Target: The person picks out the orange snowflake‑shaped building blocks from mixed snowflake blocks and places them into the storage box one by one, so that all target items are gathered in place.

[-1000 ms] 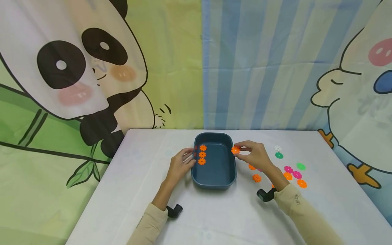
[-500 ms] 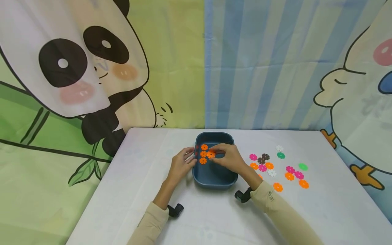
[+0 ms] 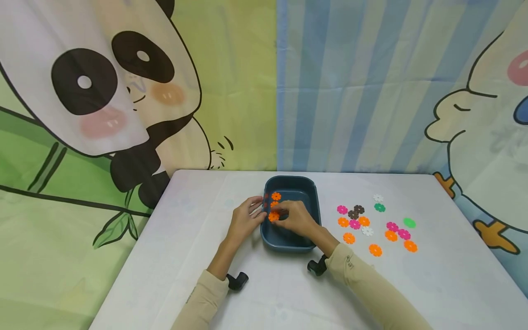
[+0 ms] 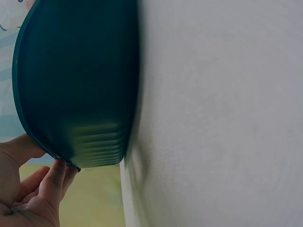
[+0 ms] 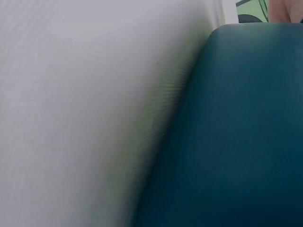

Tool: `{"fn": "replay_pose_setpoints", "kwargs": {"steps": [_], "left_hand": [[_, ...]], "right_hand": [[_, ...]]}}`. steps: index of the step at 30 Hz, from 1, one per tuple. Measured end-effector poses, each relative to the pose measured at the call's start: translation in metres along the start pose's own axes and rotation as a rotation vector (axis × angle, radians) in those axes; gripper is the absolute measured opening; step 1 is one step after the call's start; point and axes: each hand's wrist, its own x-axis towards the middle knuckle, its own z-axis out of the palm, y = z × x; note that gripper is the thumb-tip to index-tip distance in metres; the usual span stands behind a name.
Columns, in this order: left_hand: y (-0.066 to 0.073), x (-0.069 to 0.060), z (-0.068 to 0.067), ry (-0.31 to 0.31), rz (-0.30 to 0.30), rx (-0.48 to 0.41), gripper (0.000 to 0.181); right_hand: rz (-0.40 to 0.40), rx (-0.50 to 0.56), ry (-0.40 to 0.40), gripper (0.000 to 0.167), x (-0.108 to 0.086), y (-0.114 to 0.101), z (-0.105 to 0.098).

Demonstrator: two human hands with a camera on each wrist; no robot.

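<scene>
A deep blue-grey plastic tray sits on the white table. My left hand grips its left rim; in the left wrist view the thumb and fingers pinch the rim from both sides. Inside the tray, near its left wall, orange flower-shaped discs stand in a column. My right hand reaches over the tray and pinches an orange flower-shaped disc at the column's near end. The fingers partly cover the disc just behind it. In the right wrist view, the tray's outer wall hides most of the hand.
Right of the tray lie several loose flower-shaped discs: pink, brown, orange, white and green. The table's far edge meets a printed curtain.
My right hand has carried the orange disc from the tray's right rim leftward, then down to the near end of the column. My left hand has stayed on the left rim.
</scene>
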Motion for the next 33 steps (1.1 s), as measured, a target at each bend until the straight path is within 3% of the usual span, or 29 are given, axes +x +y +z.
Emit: {"fn": "replay_pose_setpoints", "kwargs": {"steps": [14,17,19,24,26,33], "left_hand": [[0.002,0.0,0.001,0.006,-0.023,0.001,0.048],[0.002,0.0,0.001,0.006,-0.024,0.008,0.048],[0.011,-0.002,0.0,-0.001,-0.025,-0.001,0.048],[0.011,-0.001,0.0,-0.006,-0.033,0.006,0.048],[0.002,0.001,0.001,0.002,-0.038,0.021,0.048],[0.0,0.001,0.002,0.006,-0.021,0.001,0.047]], "right_hand": [[-0.008,-0.111,-0.14,0.034,0.004,0.007,0.005],[-0.012,-0.125,-0.152,0.035,0.003,0.006,0.004],[-0.014,-0.142,-0.161,0.035,0.004,0.006,0.004],[-0.037,-0.167,-0.174,0.034,0.005,0.009,0.005],[-0.048,-0.177,-0.176,0.033,0.005,0.01,0.005],[-0.06,-0.146,-0.172,0.033,0.004,0.008,0.004]]}}
